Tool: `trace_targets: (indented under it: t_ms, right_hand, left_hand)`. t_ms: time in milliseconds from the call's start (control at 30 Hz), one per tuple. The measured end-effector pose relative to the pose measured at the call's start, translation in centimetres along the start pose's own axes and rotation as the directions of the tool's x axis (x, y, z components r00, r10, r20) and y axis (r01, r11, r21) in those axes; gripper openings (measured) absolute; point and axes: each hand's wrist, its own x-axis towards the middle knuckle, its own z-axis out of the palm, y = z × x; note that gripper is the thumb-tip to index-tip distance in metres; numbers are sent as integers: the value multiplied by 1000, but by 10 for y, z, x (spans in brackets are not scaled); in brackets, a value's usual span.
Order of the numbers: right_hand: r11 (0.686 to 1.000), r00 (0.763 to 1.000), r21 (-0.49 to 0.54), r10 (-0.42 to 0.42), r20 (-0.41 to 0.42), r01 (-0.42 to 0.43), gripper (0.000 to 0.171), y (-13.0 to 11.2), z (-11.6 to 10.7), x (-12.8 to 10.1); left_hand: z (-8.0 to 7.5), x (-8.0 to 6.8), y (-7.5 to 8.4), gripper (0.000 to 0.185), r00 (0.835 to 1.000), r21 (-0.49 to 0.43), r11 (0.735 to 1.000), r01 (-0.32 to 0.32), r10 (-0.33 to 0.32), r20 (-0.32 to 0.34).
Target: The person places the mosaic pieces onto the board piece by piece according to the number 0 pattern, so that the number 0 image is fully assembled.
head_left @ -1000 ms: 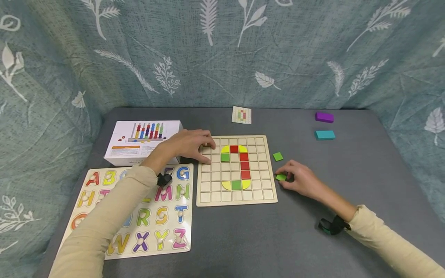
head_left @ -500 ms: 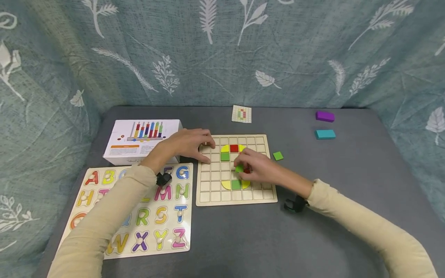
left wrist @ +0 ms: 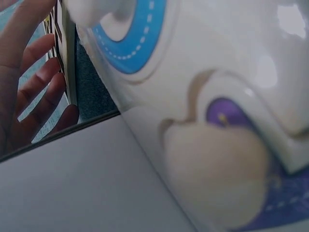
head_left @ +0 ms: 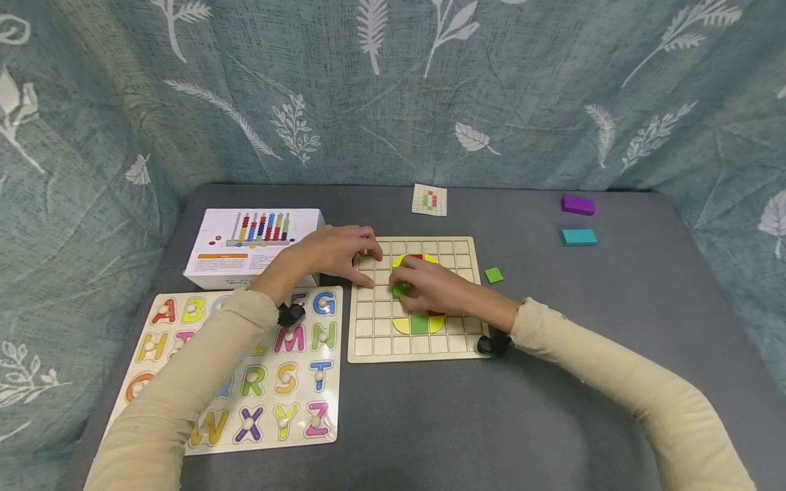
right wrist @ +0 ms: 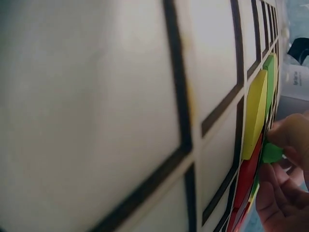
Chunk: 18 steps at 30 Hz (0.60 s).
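A wooden grid board point(head_left: 382, 348) lies mid-table, with red, yellow and green pieces set in some of its squares. My right hand point(head_left: 434, 288) is over the board and pinches a green tile point(head_left: 399, 291) between thumb and fingers, left of the column of red pieces, which the hand mostly covers. The right wrist view shows this green tile point(right wrist: 273, 153) at the fingertips, past a yellow piece point(right wrist: 255, 116). My left hand point(head_left: 336, 252) rests at the board's left edge, fingers spread and loosely bent, holding no piece. Another green tile point(head_left: 494, 275) lies right of the board.
An alphabet peg puzzle point(head_left: 267, 429) lies under my left forearm, with a white box point(head_left: 215, 273) behind it. A small pattern card point(head_left: 429, 200) is behind the board. Purple point(head_left: 578, 205) and teal point(head_left: 578, 237) blocks sit at the back right.
My right hand has picked up a green tile from beside the board and carried it left over the grid. The left hand has stayed at the board's edge.
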Motion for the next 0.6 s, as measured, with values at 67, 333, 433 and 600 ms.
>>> trace_targets:
  t_ms: [67, 333, 433, 600]
  right_hand:
    - [1000, 1000, 4, -2, 5, 2, 17, 1, -1, -1]
    - [999, 1000, 39, -23, 4, 23, 12, 0, -3, -3]
    - [999, 999, -3, -32, 16, 32, 13, -1, -3, -2]
    - [983, 995, -153, -102, 10, 103, 12, -7, -6, -4]
  left_hand:
    - [0, 1, -1, 49, 1000, 2, 1000, -4, 4, 4]
    - [1, 1, -2, 49, 1000, 10, 1000, -1, 1, 8]
    - [1, 1, -2, 49, 1000, 13, 1000, 0, 0, 7]
    - [1, 0, -2, 48, 1000, 4, 1000, 4, -4, 11]
